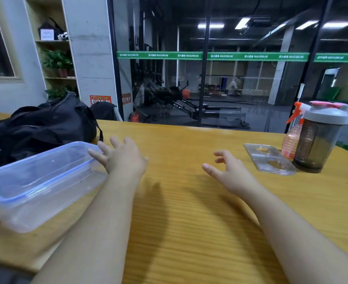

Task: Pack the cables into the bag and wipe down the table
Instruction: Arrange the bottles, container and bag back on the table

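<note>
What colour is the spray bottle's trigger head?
Orange-red trigger head on the spray bottle, clearest in the head view.

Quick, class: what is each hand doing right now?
Left hand: open, fingers spread by the plastic box, holding nothing.
Right hand: open, loosely curled, holding nothing.

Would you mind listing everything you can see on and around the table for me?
table: one, yellow wood, fills the foreground
bag: one, black, far left on the table
container: one, clear with blue rim, left, in front of the bag
lid: one, clear, flat on the table at right
spray bottle: one, pink with orange trigger, far right
shaker bottle: one, smoky grey with pink cap, beside the spray bottle
cables: none visible
left hand: open, at the container's near corner
right hand: open, fingers loosely curled, holds nothing
</note>
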Action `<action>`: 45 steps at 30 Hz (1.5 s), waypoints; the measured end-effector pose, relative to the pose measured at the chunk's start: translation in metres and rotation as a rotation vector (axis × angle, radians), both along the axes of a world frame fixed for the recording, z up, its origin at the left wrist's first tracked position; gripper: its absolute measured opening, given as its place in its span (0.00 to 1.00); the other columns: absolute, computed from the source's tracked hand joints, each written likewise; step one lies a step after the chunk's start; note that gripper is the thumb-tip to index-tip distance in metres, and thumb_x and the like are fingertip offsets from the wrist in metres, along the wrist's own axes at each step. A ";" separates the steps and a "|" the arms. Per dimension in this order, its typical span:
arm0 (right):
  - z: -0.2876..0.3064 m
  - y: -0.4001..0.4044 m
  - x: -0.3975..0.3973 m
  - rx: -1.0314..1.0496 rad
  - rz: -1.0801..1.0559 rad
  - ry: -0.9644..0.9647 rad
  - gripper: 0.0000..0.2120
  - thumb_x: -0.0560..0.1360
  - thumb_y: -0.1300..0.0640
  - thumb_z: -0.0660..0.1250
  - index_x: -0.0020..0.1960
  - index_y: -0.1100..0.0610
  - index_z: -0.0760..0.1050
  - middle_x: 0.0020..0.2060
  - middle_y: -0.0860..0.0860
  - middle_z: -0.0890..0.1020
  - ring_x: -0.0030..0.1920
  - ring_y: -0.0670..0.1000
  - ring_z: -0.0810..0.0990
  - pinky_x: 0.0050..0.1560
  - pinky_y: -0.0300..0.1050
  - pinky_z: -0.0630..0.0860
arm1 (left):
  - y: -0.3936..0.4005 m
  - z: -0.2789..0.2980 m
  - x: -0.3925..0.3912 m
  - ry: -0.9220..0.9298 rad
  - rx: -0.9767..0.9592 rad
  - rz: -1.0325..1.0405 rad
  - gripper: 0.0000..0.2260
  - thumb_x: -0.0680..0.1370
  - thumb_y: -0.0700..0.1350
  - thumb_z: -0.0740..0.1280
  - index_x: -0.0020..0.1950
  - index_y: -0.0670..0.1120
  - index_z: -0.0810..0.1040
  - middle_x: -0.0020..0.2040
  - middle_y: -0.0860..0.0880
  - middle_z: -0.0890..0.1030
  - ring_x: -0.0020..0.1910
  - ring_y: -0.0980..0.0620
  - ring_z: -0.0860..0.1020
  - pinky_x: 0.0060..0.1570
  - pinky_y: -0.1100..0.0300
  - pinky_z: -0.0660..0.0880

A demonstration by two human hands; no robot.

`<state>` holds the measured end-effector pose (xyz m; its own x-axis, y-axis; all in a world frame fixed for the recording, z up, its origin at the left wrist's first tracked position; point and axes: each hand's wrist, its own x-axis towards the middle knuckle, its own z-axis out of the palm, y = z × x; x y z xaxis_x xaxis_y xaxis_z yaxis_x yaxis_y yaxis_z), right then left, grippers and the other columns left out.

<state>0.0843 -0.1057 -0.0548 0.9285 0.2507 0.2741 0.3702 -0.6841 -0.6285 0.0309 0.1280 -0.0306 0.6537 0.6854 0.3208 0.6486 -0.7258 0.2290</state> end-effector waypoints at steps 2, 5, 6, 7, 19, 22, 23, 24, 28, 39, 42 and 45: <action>0.000 0.001 -0.002 -0.001 0.013 0.003 0.32 0.71 0.36 0.64 0.69 0.48 0.63 0.60 0.46 0.74 0.64 0.50 0.69 0.65 0.54 0.68 | -0.001 -0.001 0.001 0.064 -0.002 -0.002 0.29 0.72 0.62 0.64 0.67 0.49 0.64 0.71 0.42 0.60 0.70 0.34 0.55 0.67 0.35 0.47; 0.001 0.000 -0.003 -0.003 0.015 -0.001 0.31 0.71 0.36 0.64 0.69 0.48 0.63 0.61 0.46 0.74 0.64 0.50 0.69 0.65 0.55 0.68 | -0.003 -0.001 0.001 0.093 0.043 -0.022 0.26 0.73 0.61 0.63 0.66 0.48 0.65 0.68 0.42 0.63 0.68 0.34 0.59 0.67 0.42 0.55; 0.001 -0.001 -0.003 0.002 0.014 0.001 0.31 0.71 0.36 0.64 0.69 0.48 0.63 0.61 0.46 0.74 0.64 0.50 0.69 0.65 0.55 0.68 | -0.005 -0.001 0.001 0.094 0.052 -0.032 0.25 0.73 0.60 0.63 0.65 0.48 0.66 0.68 0.43 0.64 0.67 0.35 0.60 0.65 0.43 0.56; 0.002 -0.001 -0.003 0.005 0.014 0.005 0.31 0.72 0.36 0.64 0.69 0.49 0.63 0.61 0.46 0.74 0.64 0.50 0.70 0.65 0.55 0.68 | -0.007 -0.001 0.000 0.095 0.059 -0.045 0.24 0.73 0.60 0.63 0.64 0.48 0.67 0.67 0.43 0.65 0.66 0.35 0.60 0.64 0.44 0.57; 0.000 0.000 -0.003 0.001 0.029 0.024 0.30 0.72 0.37 0.64 0.69 0.48 0.63 0.61 0.46 0.74 0.64 0.50 0.70 0.64 0.54 0.69 | -0.001 0.003 -0.001 0.012 0.087 -0.263 0.23 0.74 0.59 0.63 0.66 0.53 0.67 0.64 0.49 0.70 0.63 0.43 0.67 0.59 0.47 0.63; 0.000 0.001 -0.003 0.004 0.030 0.021 0.30 0.72 0.36 0.64 0.69 0.48 0.63 0.61 0.46 0.74 0.64 0.50 0.70 0.64 0.54 0.69 | -0.008 0.001 0.002 0.022 0.095 -0.347 0.24 0.74 0.58 0.63 0.68 0.54 0.65 0.66 0.50 0.69 0.65 0.42 0.66 0.60 0.46 0.63; 0.000 0.001 -0.003 0.003 0.028 0.019 0.30 0.72 0.36 0.64 0.69 0.48 0.63 0.61 0.46 0.74 0.64 0.50 0.70 0.64 0.54 0.69 | -0.011 0.000 0.003 0.018 0.091 -0.381 0.24 0.74 0.58 0.63 0.69 0.55 0.65 0.66 0.50 0.68 0.66 0.43 0.66 0.61 0.46 0.63; 0.000 0.001 -0.003 0.001 0.027 0.016 0.30 0.72 0.37 0.64 0.69 0.48 0.63 0.61 0.46 0.74 0.64 0.50 0.70 0.64 0.54 0.69 | -0.015 -0.001 0.005 0.002 0.083 -0.413 0.24 0.74 0.58 0.63 0.69 0.55 0.64 0.67 0.50 0.68 0.66 0.44 0.67 0.61 0.47 0.64; -0.001 0.002 -0.002 0.002 0.029 0.011 0.30 0.72 0.37 0.64 0.69 0.48 0.63 0.60 0.46 0.74 0.64 0.50 0.70 0.64 0.54 0.69 | -0.021 -0.002 0.007 -0.057 0.061 -0.442 0.22 0.76 0.54 0.62 0.69 0.54 0.64 0.67 0.50 0.67 0.63 0.46 0.68 0.60 0.47 0.63; -0.003 0.003 -0.003 -0.001 0.062 0.001 0.29 0.72 0.38 0.64 0.69 0.49 0.64 0.61 0.46 0.74 0.65 0.49 0.69 0.63 0.48 0.69 | -0.004 0.018 -0.004 0.008 0.199 -0.173 0.16 0.73 0.36 0.58 0.60 0.45 0.70 0.60 0.44 0.72 0.62 0.44 0.66 0.60 0.51 0.64; -0.002 0.003 -0.003 -0.002 0.067 -0.009 0.29 0.73 0.38 0.64 0.69 0.49 0.64 0.61 0.46 0.74 0.65 0.49 0.69 0.61 0.47 0.68 | 0.001 0.016 -0.009 0.159 0.193 -0.041 0.17 0.75 0.41 0.60 0.63 0.42 0.69 0.61 0.42 0.72 0.61 0.43 0.69 0.59 0.51 0.67; -0.001 0.002 -0.003 0.005 0.072 -0.007 0.29 0.73 0.39 0.65 0.69 0.49 0.64 0.61 0.46 0.74 0.65 0.49 0.69 0.60 0.46 0.68 | 0.004 0.011 -0.009 0.166 0.210 -0.017 0.18 0.74 0.40 0.62 0.64 0.40 0.67 0.61 0.42 0.72 0.59 0.43 0.72 0.50 0.55 0.72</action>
